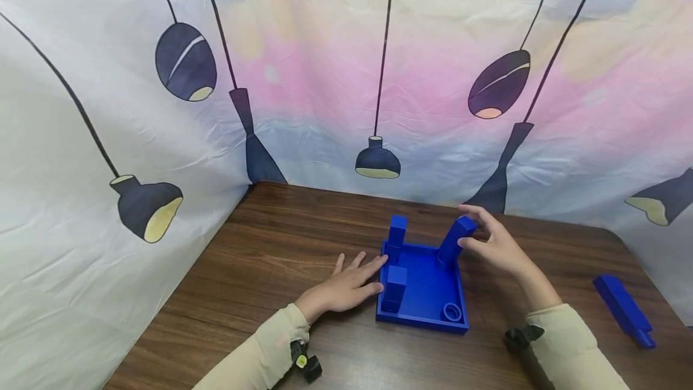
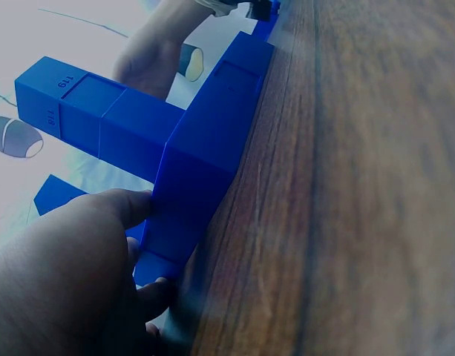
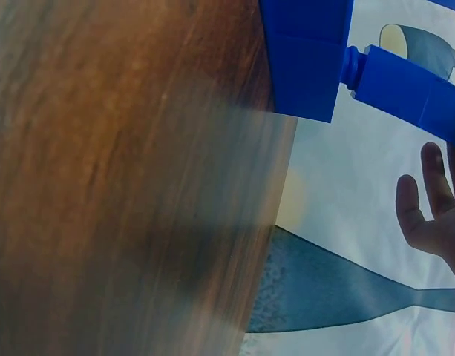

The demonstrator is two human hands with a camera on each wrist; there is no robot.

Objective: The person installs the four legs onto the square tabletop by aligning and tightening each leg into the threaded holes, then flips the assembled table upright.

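A square blue tray (image 1: 428, 281) with low walls lies on the table. Blue square posts stand upright at its back-left corner (image 1: 397, 232) and front-left corner (image 1: 396, 286). My left hand (image 1: 344, 289) lies spread beside the tray, its thumb and fingers touching the left wall. With thumb and fingers, my right hand (image 1: 500, 248) holds a third blue post (image 1: 456, 238), which leans right over the back-right corner. In the right wrist view, this post's narrow round neck (image 3: 351, 68) shows between it and the tray. A round ring socket (image 1: 452, 312) shows at the front-right corner.
Another blue post (image 1: 624, 310) with a round plug end lies on the wooden table (image 1: 260, 269) at the right. A cloth (image 1: 319, 77) printed with lamps hangs behind the table and down its left side.
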